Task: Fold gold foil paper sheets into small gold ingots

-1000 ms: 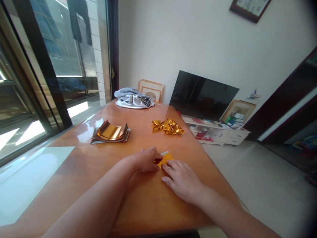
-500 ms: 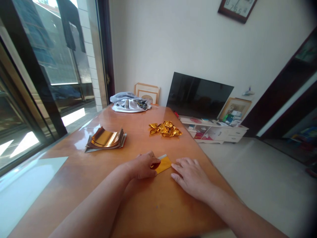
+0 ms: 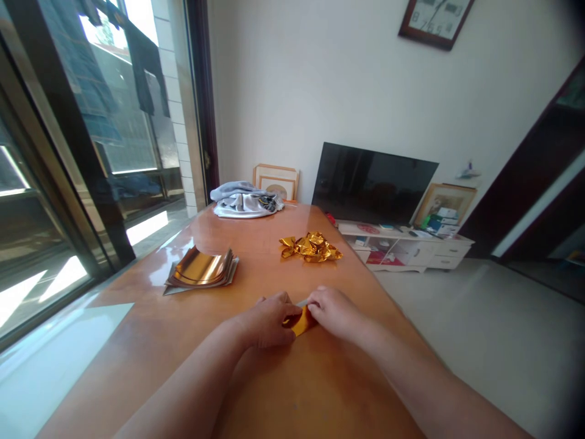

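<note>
A small piece of gold foil paper (image 3: 303,322) lies folded on the wooden table, with a pale strip along its far edge. My left hand (image 3: 269,321) grips its left end, thumb at the near side and fingers at the far side. At the right end, my right hand (image 3: 333,311) pinches the paper with curled fingers. Both hands partly cover it. Beyond them sit several crumpled or folded gold foil pieces (image 3: 311,247). A stack of gold foil sheets (image 3: 201,269), curling up at its edges, rests farther left.
The wooden table (image 3: 256,274) stretches away from me. Grey cloth (image 3: 247,200) is heaped at its far end. A pale sheet (image 3: 77,360) covers the left near side. A television (image 3: 375,183) stands on a white cabinet (image 3: 411,250) beyond the right edge.
My right hand lay with its fingers spread by the paper's right end; it has moved onto that end and pinched it. My left hand keeps its grip. The camera view has shifted slightly.
</note>
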`<state>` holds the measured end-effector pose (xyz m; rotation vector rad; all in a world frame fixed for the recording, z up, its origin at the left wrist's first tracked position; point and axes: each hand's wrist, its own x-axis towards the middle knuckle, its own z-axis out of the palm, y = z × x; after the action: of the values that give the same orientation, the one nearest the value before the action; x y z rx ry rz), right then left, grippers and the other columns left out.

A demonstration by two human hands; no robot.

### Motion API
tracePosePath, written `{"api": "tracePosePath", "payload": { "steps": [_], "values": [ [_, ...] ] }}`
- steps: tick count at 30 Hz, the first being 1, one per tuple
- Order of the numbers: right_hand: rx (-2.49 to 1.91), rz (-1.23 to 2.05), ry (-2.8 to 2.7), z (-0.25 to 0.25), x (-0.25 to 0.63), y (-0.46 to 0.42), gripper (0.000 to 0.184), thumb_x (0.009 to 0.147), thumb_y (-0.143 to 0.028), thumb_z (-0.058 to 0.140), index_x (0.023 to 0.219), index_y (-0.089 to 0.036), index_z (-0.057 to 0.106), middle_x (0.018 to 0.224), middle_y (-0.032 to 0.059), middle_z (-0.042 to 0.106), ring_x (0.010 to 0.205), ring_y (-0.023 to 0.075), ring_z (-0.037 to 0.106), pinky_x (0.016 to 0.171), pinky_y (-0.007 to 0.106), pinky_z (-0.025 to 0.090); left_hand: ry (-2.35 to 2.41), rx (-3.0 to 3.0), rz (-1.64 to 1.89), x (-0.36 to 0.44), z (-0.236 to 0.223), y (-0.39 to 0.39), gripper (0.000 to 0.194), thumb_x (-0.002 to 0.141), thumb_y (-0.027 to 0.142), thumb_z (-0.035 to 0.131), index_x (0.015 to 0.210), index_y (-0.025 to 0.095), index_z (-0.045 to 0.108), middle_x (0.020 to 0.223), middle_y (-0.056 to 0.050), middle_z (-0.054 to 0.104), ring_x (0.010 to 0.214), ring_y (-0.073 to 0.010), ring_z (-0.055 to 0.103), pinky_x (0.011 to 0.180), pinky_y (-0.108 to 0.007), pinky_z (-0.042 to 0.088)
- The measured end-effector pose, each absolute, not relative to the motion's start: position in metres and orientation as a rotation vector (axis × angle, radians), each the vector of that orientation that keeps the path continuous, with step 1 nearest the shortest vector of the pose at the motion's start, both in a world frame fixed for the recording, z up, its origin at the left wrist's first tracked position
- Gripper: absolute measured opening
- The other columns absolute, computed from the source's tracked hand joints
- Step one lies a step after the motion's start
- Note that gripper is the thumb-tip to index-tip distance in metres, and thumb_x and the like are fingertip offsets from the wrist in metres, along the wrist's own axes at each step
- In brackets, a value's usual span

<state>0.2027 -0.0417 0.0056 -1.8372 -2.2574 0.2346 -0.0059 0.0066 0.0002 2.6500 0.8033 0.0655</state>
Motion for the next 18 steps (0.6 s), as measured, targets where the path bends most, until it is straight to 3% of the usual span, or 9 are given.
{"api": "tracePosePath", "payload": {
  "steps": [4,8,13,18],
  "values": [
    [-1.867,0.226,-2.129,-0.016,0.208,-0.031,0.015,0.086,-0.018,0.055,0.078,-0.018,0.068,0.085,0.0037,0.069,0.079,0.0159,0.062,0.07,0.024,0.041,0.801,2.653,0.141,-0.006,-0.002,0.005,0.009,0.083,0.033,0.058,0.086,0.026,0.063,0.101,-0.004,0.057,0.092,-0.0218,0.058,0.077,-0.032,0.043],
    [-1.829,0.316,-2.002,-0.032,0.216,-0.027,0.01,0.083,-0.015,0.056,0.083,-0.019,0.065,0.079,0.0009,0.068,0.073,0.0151,0.061,0.063,0.023,0.039,0.86,2.664,0.189,-0.001,-0.001,0.001,0.024,0.095,0.034,0.044,0.088,0.027,0.066,0.096,-0.005,0.059,0.093,-0.0225,0.06,0.078,-0.033,0.042],
    [-1.752,0.386,-1.968,-0.036,0.219,-0.026,0.038,0.083,-0.016,0.057,0.121,-0.021,0.063,0.082,0.0001,0.069,0.075,0.0161,0.062,0.067,0.024,0.041,1.02,2.67,0.164,0.008,-0.002,-0.002,0.027,0.095,0.027,0.043,0.087,0.026,0.069,0.097,-0.006,0.062,0.085,-0.0221,0.062,0.076,-0.035,0.042],
    [-1.7,0.397,-2.049,-0.035,0.221,-0.025,0.028,0.084,-0.015,0.057,0.107,-0.023,0.071,0.094,0.0036,0.069,0.085,0.0174,0.062,0.076,0.025,0.043,1.114,2.631,0.224,0.01,-0.006,-0.002,0.024,0.09,0.024,0.049,0.099,0.028,0.07,0.101,-0.006,0.067,0.09,-0.023,0.065,0.083,-0.037,0.042]
  ]
}}
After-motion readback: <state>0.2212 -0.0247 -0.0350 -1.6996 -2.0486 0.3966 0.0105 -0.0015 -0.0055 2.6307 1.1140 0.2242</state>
